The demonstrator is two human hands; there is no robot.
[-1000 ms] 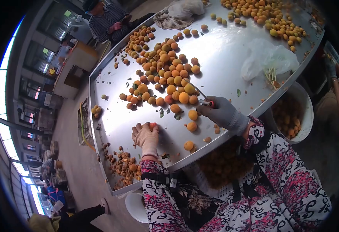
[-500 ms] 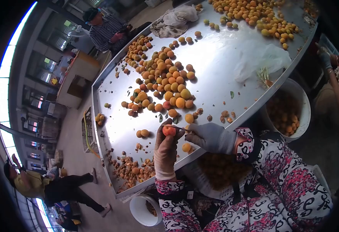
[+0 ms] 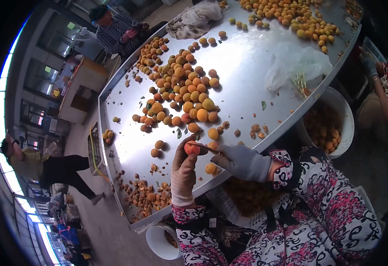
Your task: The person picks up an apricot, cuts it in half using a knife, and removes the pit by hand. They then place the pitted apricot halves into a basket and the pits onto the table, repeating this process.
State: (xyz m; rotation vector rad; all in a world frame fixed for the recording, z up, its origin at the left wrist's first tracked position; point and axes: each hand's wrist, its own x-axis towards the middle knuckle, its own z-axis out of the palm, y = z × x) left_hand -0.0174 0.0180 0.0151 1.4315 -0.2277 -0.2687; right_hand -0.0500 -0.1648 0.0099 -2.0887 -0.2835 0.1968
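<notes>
A large workroom with a concrete floor and windows along one side surrounds a metal counter [image 3: 242,95] with a raised rim. At its near edge the two gloved hands are close together. The left hand [image 3: 183,170], in a pale glove with darkened fingers, is closed around a red-orange fruit [image 3: 192,148], held above the counter. The right hand [image 3: 243,162], in a grey glove, is clamped on a small knife [image 3: 207,148], whose narrow blade points toward the left hand and meets the fruit.

Beyond the hands lies the main pile of orange and yellow-green fruits [image 3: 185,91]; a few single fruits and leaves lie between it and the hands. To the left of the left hand, in the counter's near corner, is a heap of small brown and orange pieces [image 3: 145,197]. Farther off, beyond the right hand, are a clear plastic bag [image 3: 298,66], with pale stems [image 3: 299,83] beside it, and a second fruit pile [image 3: 291,18]. A grey cloth [image 3: 194,20] lies at the far edge. Right of the right hand, below the rim, stands a white bucket [image 3: 351,124] containing orange fruit; a white pail [image 3: 161,244] stands below the left hand. A person in a striped top [image 3: 114,35] is beyond the counter's far-left side.
</notes>
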